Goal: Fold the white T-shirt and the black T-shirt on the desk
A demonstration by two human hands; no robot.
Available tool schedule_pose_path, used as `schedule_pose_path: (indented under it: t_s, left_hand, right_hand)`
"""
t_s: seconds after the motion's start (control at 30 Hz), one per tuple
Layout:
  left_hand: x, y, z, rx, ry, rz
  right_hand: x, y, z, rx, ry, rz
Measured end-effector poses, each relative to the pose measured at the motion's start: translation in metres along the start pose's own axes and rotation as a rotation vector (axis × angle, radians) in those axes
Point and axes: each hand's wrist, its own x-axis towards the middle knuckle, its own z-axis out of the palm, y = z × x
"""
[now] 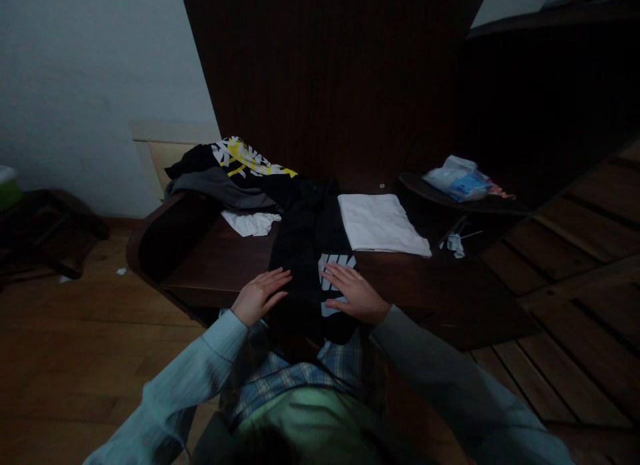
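A black garment [300, 251] with a pale print near its front end lies lengthwise over the dark wooden bench [210, 265], its near end hanging over the front edge towards my lap. On its left border rests my left hand [260, 295], flat with fingers stretched out. My right hand [355, 293] lies open over the pale print, fingers spread. Neither hand grips the cloth. Just right of the garment is a white folded cloth [383, 223], squared and flat.
Heaped at the bench's left end are a black garment with yellow and white print [250, 159], a grey cloth [220, 188] and a crumpled white cloth [251, 223]. A plastic packet [459, 178] sits on a small shelf at right. A dark stool [50, 218] stands far left.
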Motion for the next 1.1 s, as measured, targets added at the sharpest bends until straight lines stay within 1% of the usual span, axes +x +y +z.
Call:
schedule_pose_path:
  t_s: [0.13,0.27,0.33,0.4,0.47,0.53,0.57,0.63,0.67,0.73,0.8,0.9,1.0,1.1]
  left_hand:
    - [-0.005,-0.005,-0.003,0.002,0.006,0.012]
    - [0.001,0.000,-0.011,0.020,0.048,-0.015]
    - [0.011,0.008,-0.016,0.059,0.038,-0.048]
    - [0.025,0.019,-0.020,0.095,0.011,-0.060]
    - [0.040,0.029,-0.019,0.086,0.002,-0.026]
    - [0.054,0.036,-0.012,0.052,0.000,0.027]
    - [0.060,0.039,-0.007,0.041,-0.012,0.045]
    - [0.068,0.042,0.004,0.048,-0.072,0.049]
    - [0.070,0.043,0.010,0.063,-0.107,0.038]
    - [0.071,0.042,0.018,0.092,-0.163,0.021]
    - [0.067,0.042,0.022,0.106,-0.181,0.026]
    - [0.061,0.043,0.022,0.099,-0.190,0.054]
    - [0.057,0.044,0.020,0.091,-0.188,0.069]
    - [0.057,0.045,0.020,0.080,-0.178,0.076]
  right_hand:
    - [-0.002,0.002,-0.001,0.002,-0.002,-0.015]
    - [-0.003,0.003,0.001,0.015,-0.009,-0.012]
    - [-0.003,0.001,-0.001,0.041,-0.019,-0.011]
    - [-0.002,-0.001,-0.008,0.084,-0.031,-0.006]
    - [0.002,-0.003,-0.019,0.144,-0.044,0.009]
    - [0.010,-0.002,-0.035,0.235,-0.072,0.046]
    - [0.017,0.000,-0.043,0.291,-0.094,0.073]
    - [0.034,0.007,-0.056,0.396,-0.128,0.143]
    - [0.044,0.011,-0.061,0.427,-0.127,0.182]
    - [0.066,0.022,-0.064,0.446,-0.083,0.285]
    - [0.090,0.034,-0.060,0.457,-0.058,0.372]
    - [0.123,0.049,-0.047,0.459,-0.027,0.457]
    - [0.151,0.058,-0.035,0.460,-0.031,0.499]
    - [0.171,0.060,-0.030,0.428,-0.026,0.516]
